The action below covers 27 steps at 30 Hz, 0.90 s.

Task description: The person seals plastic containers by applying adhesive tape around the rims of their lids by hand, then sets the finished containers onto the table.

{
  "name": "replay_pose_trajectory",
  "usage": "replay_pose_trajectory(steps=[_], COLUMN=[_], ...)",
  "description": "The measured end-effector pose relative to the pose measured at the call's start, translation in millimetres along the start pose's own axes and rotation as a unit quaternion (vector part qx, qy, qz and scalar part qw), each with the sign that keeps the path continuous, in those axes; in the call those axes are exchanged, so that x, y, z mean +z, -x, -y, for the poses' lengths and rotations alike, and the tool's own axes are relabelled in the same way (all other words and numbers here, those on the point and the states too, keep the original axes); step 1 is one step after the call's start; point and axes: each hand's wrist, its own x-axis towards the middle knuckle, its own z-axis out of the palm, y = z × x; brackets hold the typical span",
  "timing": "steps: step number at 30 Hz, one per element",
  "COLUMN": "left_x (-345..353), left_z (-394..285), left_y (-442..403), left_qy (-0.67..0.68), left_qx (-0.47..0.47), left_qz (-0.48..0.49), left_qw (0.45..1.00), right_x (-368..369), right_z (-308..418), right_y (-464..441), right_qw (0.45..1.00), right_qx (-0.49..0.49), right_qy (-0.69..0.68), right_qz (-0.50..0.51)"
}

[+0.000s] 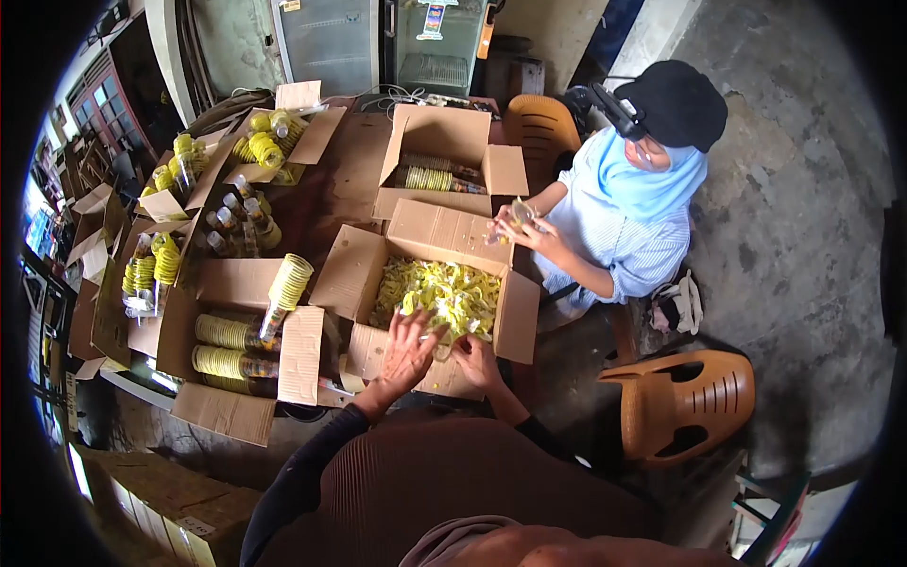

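My left hand (409, 350) is over the near edge of an open cardboard box (439, 227), its fingers apart and touching the heap inside. That heap (439, 293) is made of many small yellow and whitish pieces, like strips or little packets. Beside it, my right hand (475, 362) is at the same edge with its fingers bent together. A small pale yellowish thing lies between the two hands; what it is and how it is gripped is unclear.
Across the box's right side, a co-worker's hands (520, 225) hold something small. Another box (439, 128) with stacked yellow-ringed items stands behind. At left are boxes (217, 411) of similar stacks, one stack (288, 288) leaning on a flap. An orange chair (690, 402) stands right.
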Motion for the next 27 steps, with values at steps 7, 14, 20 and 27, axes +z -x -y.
replay_pose_trajectory(steps=[7, 14, 20, 27], left_x=[32, 36, 29, -25], left_z=[-4, -11, -18, 7], left_y=[-4, -9, -2, 5], left_qy=[-0.042, 0.008, 0.1, 0.152], left_qx=[0.094, 0.086, 0.002, -0.127], left_qz=[0.044, 0.011, 0.02, -0.145], left_qw=[0.994, 0.996, 0.995, 0.969], right_x=[-22, -33, -35, -52], right_z=[4, -6, -1, -58], right_y=[-4, -13, -26, -41], right_qw=[0.997, 1.0, 0.997, 0.994], right_qx=[-0.03, -0.016, -0.047, 0.057], right_qy=[0.04, 0.016, -0.026, -0.091], right_qz=[-0.065, -0.009, 0.046, 0.035])
